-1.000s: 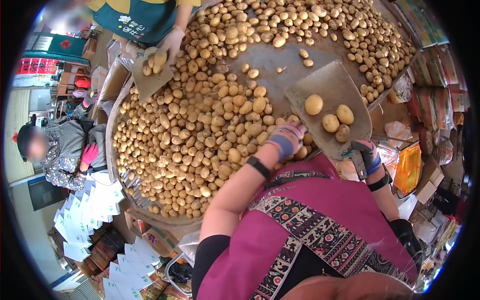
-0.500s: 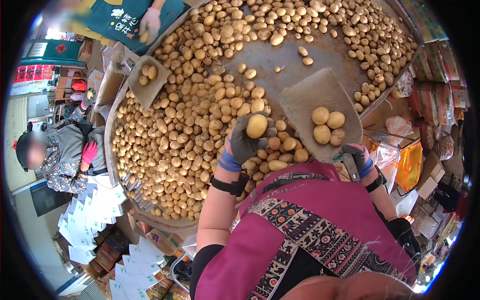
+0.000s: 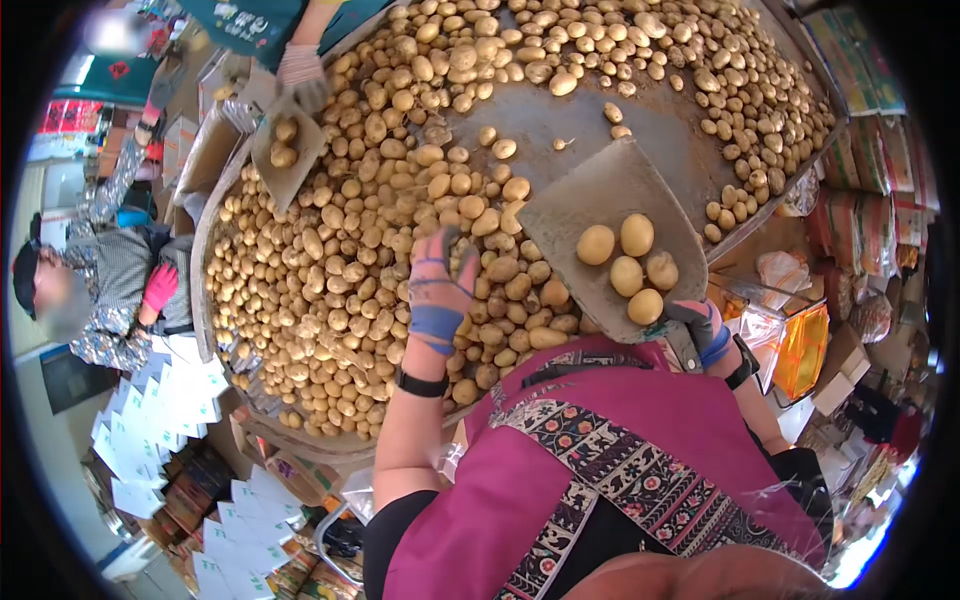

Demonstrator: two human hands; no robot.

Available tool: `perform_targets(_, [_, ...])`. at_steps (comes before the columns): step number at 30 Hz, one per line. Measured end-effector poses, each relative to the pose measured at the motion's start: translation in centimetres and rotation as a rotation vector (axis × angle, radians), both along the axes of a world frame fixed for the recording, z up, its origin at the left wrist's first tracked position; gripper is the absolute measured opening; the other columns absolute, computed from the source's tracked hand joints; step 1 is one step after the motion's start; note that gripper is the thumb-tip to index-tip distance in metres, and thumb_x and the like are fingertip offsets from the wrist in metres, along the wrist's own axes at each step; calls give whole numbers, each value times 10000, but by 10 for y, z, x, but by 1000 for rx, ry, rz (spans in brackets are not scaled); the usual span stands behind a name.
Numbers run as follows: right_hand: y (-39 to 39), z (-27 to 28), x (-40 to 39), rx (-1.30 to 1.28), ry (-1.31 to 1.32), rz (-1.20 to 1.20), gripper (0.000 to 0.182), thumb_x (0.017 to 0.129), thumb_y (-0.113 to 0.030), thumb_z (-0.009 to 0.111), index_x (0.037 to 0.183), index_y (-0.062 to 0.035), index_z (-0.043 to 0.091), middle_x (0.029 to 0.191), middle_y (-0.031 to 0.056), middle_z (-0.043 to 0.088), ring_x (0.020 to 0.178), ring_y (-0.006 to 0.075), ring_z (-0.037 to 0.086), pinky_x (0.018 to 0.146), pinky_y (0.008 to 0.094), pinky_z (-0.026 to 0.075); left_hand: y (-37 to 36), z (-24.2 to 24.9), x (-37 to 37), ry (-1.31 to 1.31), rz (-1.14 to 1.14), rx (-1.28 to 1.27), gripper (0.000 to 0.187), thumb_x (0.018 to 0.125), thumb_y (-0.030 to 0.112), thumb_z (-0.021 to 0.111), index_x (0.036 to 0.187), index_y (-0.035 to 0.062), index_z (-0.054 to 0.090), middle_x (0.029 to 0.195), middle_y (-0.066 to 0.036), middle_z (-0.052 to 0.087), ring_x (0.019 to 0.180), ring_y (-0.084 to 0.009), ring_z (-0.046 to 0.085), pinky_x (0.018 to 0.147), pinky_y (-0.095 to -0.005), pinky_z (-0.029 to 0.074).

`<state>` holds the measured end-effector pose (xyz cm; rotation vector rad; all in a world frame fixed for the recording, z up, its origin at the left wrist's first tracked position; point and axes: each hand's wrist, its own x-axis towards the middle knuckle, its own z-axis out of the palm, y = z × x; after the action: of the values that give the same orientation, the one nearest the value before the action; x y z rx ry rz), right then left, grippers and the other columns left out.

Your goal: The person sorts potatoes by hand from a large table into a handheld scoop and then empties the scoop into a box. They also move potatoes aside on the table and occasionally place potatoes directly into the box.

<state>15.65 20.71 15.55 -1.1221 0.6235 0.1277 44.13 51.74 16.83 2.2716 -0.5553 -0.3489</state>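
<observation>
My left hand [image 3: 440, 278], in a grey and pink glove with a blue band at the wrist, is over the heap of potatoes [image 3: 350, 250]. Its thumb and fingers are apart and partly curled down toward the potatoes; no potato shows in its grasp. My right hand [image 3: 700, 328], also gloved, is wrapped round the handle end of a wide, flat metal scoop [image 3: 575, 215]. Several loose potatoes [image 3: 627, 275] lie on the scoop's near half. The scoop is held above the near side of the heap, its broad edge pointing away from me.
A co-worker's gloved hand [image 3: 302, 78] at the far left holds a smaller scoop [image 3: 285, 185] with potatoes on it. Another person in a pink glove [image 3: 160, 287] stands left of the table rim [image 3: 203, 300]. White flattened boxes [image 3: 160, 420] lie lower left; an orange bag [image 3: 802, 350] hangs at right.
The potato in my left hand is gone from it, and the scoop carries one more. My left hand has moved left over the heap. The scoop has shifted slightly left. The co-worker's hand reached the smaller scoop.
</observation>
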Motion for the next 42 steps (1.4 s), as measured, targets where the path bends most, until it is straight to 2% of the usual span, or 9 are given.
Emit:
perform_targets(4, [-3, -3, 1, 76, -40, 8, 233, 855, -126, 600, 1034, 14, 652, 1006, 123, 679, 908, 216, 663, 831, 323, 540, 3, -32, -68, -65, -435, 733, 989, 643, 618, 712, 1397, 70, 383, 1444, -186, 343, 1353, -356, 301, 1100, -538, 217])
perform_targets(9, [10, 17, 35, 197, 150, 13, 231, 846, -129, 586, 1026, -2, 655, 1010, 118, 672, 934, 212, 649, 838, 338, 537, -47, -82, -77, -183, -448, 647, 810, 785, 601, 568, 1415, 126, 385, 1483, -161, 297, 1395, -392, 183, 1096, -635, 66])
perform_targets(13, [20, 42, 53, -483, -305, 371, 192, 862, -113, 579, 1006, -12, 657, 995, 108, 672, 930, 201, 647, 824, 344, 538, -60, -97, -62, -178, -305, 289, 719, 830, 577, 505, 1379, 118, 434, 1468, -153, 339, 1399, -368, 192, 1116, -589, 75])
perform_targets(18, [-36, -23, 39, -140, -149, 85, 191, 838, -169, 597, 932, -9, 642, 945, 134, 663, 867, 273, 656, 777, 394, 564, 70, 5, -60, -274, 121, -102, 440, 783, 238, 654, 1156, 38, 533, 1121, -185, 576, 1037, -365, 555, 896, -409, 464])
perform_targets(27, [10, -21, 77, -38, 128, 350, 195, 874, -104, 565, 1010, 6, 649, 1016, 136, 672, 956, 248, 649, 806, 374, 549, 205, -61, -154, 89, 428, 791, 758, 710, 329, 741, 1363, 109, 424, 1352, -156, 423, 1266, -403, 366, 1003, -437, 399])
perform_targets(31, [50, -7, 96, 173, 263, 270, 200, 870, -108, 572, 1012, 8, 651, 1009, 134, 675, 958, 249, 649, 813, 369, 547, 221, -51, -147, -1, 480, 572, 678, 681, 264, 776, 1261, 72, 484, 1266, -164, 491, 1217, -381, 426, 993, -449, 408])
perform_targets(36, [113, 50, 133, 246, 311, 464, 207, 852, -117, 596, 1002, 5, 670, 1000, 114, 681, 942, 223, 650, 830, 341, 531, 181, 24, -125, 285, 441, -1017, 507, 765, 119, 739, 1209, 55, 504, 1106, -109, 605, 1018, -217, 597, 922, -323, 475])
perform_targets(38, [109, 36, 134, -615, -149, 889, 203, 823, -112, 620, 979, 0, 686, 992, 99, 683, 918, 187, 646, 829, 308, 517, 182, 37, -106, 313, 322, -973, 417, 790, 133, 715, 1153, 35, 533, 1094, -124, 617, 985, -223, 610, 870, -329, 499])
perform_targets(42, [102, 27, 142, -244, 97, 711, 189, 792, -90, 646, 957, -7, 687, 966, 78, 683, 896, 168, 641, 820, 298, 513, 246, 3, -58, -129, 816, 105, 409, 870, 252, 616, 1217, 54, 525, 1210, -156, 585, 1120, -283, 563, 898, -383, 474])
